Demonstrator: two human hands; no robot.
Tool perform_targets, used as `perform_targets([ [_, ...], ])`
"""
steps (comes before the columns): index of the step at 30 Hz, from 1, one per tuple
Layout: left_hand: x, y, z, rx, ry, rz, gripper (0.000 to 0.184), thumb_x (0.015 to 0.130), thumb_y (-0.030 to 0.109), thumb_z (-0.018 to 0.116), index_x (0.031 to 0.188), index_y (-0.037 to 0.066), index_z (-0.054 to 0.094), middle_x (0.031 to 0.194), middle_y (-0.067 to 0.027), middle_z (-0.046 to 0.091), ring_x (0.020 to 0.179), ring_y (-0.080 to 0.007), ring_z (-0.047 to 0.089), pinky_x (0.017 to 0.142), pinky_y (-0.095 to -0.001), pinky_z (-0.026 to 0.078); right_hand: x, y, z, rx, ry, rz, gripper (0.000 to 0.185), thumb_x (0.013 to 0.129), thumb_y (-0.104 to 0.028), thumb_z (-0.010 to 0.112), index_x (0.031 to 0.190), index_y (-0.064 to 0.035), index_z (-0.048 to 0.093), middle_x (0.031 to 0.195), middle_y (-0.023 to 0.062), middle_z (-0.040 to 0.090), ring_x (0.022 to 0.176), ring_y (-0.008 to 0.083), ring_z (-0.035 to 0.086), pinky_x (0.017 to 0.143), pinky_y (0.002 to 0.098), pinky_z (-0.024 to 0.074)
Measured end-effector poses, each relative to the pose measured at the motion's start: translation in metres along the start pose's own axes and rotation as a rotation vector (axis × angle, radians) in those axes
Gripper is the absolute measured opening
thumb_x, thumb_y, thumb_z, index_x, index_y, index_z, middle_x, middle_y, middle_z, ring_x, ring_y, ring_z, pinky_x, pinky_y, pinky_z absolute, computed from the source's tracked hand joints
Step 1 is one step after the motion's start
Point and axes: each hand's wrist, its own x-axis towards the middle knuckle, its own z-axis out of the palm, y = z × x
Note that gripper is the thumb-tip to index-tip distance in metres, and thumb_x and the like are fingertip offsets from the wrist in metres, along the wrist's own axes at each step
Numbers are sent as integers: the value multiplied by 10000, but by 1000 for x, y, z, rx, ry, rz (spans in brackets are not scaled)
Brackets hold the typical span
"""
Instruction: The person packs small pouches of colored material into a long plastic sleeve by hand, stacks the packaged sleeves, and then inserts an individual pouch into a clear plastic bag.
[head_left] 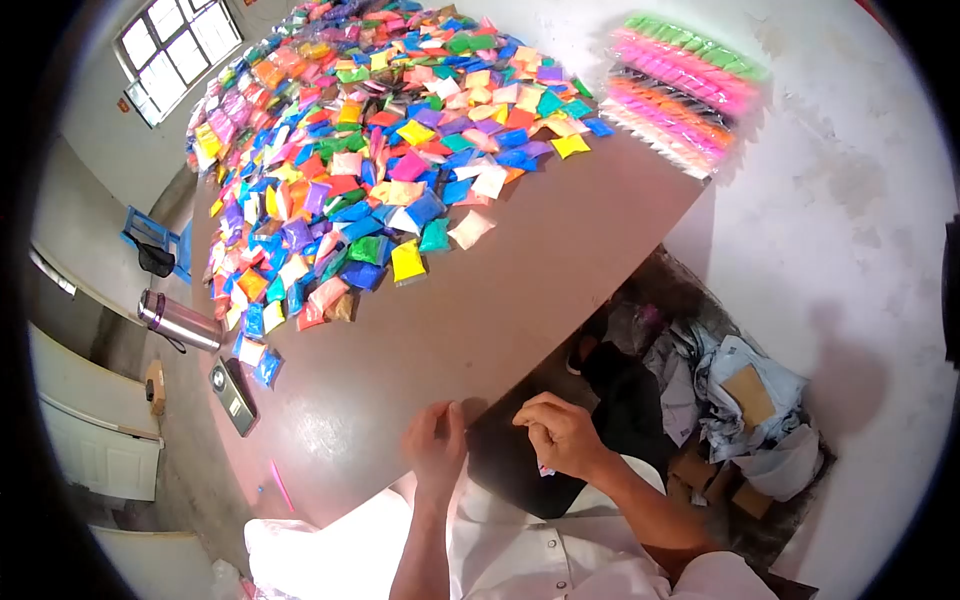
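Observation:
My left hand [436,445] is over the near edge of the brown table [520,290], its thumb apart from its loosely bent fingers and nothing visible between them. To its right, past the table edge and above my lap, my right hand [562,434] is closed, fingers curled in. A tiny white and reddish bit [546,470] shows just under the right hand; I cannot tell whether the hand holds it. Across the table lies a big heap of small coloured packets [400,150], with a yellow packet [408,261] and a peach packet [472,229] along its near side.
Bagged bundles of coloured strips [685,95] lie at the table's far right by the wall. On the left are a steel flask [180,320], a phone [233,397] and a pink stick [281,486]. Crumpled bags [740,390] and cardboard [752,500] sit on the floor at right.

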Motion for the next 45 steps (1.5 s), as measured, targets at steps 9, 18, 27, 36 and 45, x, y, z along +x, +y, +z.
perform_targets([
  [9, 1, 6, 1, 32, 12, 29, 66, 989, 63, 769, 963, 6, 750, 800, -84, 723, 682, -133, 669, 624, -280, 519, 8, -7, 4, -33, 23, -131, 169, 857, 31, 666, 966, -45, 770, 1012, 138, 755, 878, 348, 737, 780, 428, 603],
  [18, 1, 8, 2, 74, 4, 50, 42, 968, 35, 780, 966, 16, 743, 803, -119, 718, 645, -204, 680, 596, -308, 523, -3, 4, 14, -63, 33, -107, 172, 890, 46, 671, 1001, -27, 780, 1024, 112, 731, 813, 282, 711, 720, 381, 594],
  [27, 2, 15, -1, 69, -32, 46, 44, 963, 23, 779, 972, 22, 737, 794, -126, 703, 631, -231, 677, 586, -328, 521, 34, -21, 6, -416, 94, -257, 249, 873, -45, 711, 1110, -74, 783, 1172, 119, 699, 1123, 335, 667, 1032, 506, 487],
  [36, 2, 10, 3, 26, 22, 76, 73, 931, -5, 800, 965, 27, 744, 785, -129, 698, 616, -230, 664, 574, -329, 510, 95, 4, 22, -526, -51, -314, 215, 871, -97, 695, 1074, -102, 764, 1263, 92, 643, 1328, 299, 561, 1184, 576, 325],
  [45, 2, 9, 3, 50, -4, 113, 88, 923, -19, 805, 969, 20, 741, 752, -108, 657, 569, -197, 599, 537, -315, 472, 91, 10, 27, -502, -37, -301, 179, 864, -78, 668, 1018, -116, 751, 1247, 76, 646, 1335, 283, 563, 1222, 589, 295],
])
